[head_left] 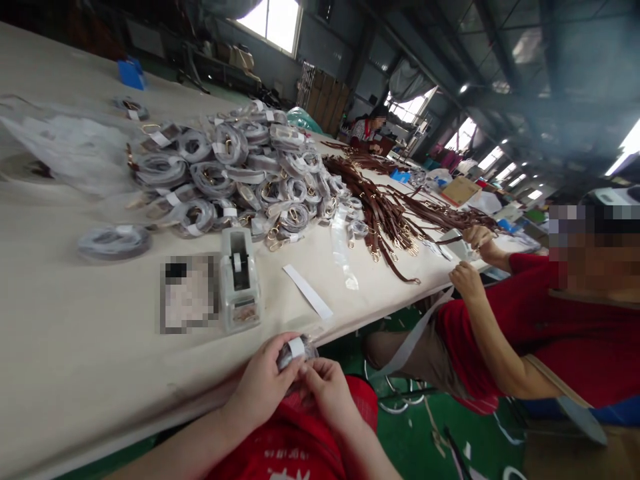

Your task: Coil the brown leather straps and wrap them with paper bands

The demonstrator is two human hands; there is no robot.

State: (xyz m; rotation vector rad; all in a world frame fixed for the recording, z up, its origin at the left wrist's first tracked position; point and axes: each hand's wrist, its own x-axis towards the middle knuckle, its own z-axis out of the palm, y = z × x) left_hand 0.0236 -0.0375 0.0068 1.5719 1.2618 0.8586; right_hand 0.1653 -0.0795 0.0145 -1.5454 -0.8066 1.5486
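Note:
Over the table's near edge, my left hand (pixel 265 380) is closed around a coiled strap (pixel 287 355) in pale wrapping with a white paper band. My right hand (pixel 327 390) presses thumb and fingers against the lower right side of the same coil. The far side of the coil is hidden by my fingers. A tape dispenser (pixel 241 287) stands on the table just beyond my left hand. To its right lies a white paper strip (pixel 307 291). Behind these rises a large pile of similar wrapped coiled straps (pixel 260 167) with metal clasps.
Brown straps (pixel 375 200) with metal hooks lie bundled beyond the pile. At right, a co-worker in a red top (pixel 505 327) handles a pale strip. A single wrapped coil (pixel 114 241) and plastic film (pixel 75 157) lie at left on the table (pixel 100 373).

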